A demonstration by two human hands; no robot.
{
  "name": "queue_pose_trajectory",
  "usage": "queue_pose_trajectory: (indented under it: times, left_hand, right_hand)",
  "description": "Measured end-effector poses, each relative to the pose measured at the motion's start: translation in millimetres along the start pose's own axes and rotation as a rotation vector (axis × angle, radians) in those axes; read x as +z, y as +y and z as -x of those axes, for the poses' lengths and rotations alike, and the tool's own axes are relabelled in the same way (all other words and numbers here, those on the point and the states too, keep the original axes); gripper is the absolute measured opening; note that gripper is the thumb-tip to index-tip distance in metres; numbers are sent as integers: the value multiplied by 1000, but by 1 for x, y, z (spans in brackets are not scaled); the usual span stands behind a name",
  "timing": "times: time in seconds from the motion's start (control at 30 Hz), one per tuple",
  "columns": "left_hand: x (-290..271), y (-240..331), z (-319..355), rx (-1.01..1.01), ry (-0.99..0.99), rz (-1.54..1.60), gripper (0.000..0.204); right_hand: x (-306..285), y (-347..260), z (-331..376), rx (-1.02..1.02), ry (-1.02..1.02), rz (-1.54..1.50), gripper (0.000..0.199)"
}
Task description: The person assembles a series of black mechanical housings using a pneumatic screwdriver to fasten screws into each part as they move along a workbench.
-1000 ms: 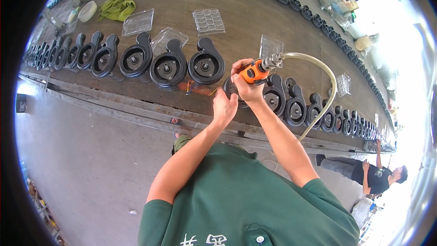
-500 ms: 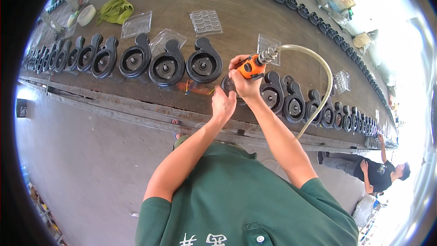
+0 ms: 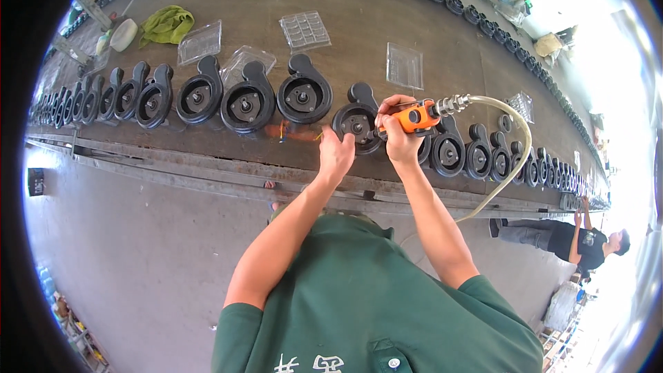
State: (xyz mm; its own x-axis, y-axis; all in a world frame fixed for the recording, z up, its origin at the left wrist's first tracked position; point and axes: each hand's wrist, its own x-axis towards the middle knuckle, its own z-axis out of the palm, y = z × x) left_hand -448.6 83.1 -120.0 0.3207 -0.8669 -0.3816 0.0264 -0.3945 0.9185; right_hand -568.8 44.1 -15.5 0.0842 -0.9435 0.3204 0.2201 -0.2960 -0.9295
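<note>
My right hand [image 3: 399, 139] is closed around an orange air tool [image 3: 417, 119] with a metal coupling and a clear hose. The tool lies tilted, its front end toward a black round housing [image 3: 354, 123] with a short arm at its top. Exactly where the tip meets the housing is hidden by my fingers. Beside the housing's lower left rim is my left hand [image 3: 336, 154], its thumb and fingers apart with nothing between them. Whether the thumb touches the rim I cannot tell. Left of it sits another black housing [image 3: 304, 97] with a centre shaft.
Rows of like housings [image 3: 246, 105] run along the dark table [image 3: 235, 31]. Clear plastic trays [image 3: 405, 66] and a green cloth [image 3: 166, 25] lie behind them. The clear hose [image 3: 519, 166] arches over the right-hand row. Far right, another person [image 3: 580, 240] stands at the table.
My right hand has moved right and lower, and the orange tool has tipped from upright toward lying sideways. The housing between my hands now shows more fully. My left hand has stayed close by.
</note>
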Motion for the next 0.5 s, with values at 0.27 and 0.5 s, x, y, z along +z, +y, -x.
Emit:
queue_pose_trajectory:
  times: [0.27,0.5]
  left_hand:
    - [-1,2,2,24,-6,63,48]
    - [-4,9,3,-16,-30,133,48]
  right_hand:
    - [-1,1,5,41,22,-15,28]
    - [-1,5,8,9,-37,-29,27]
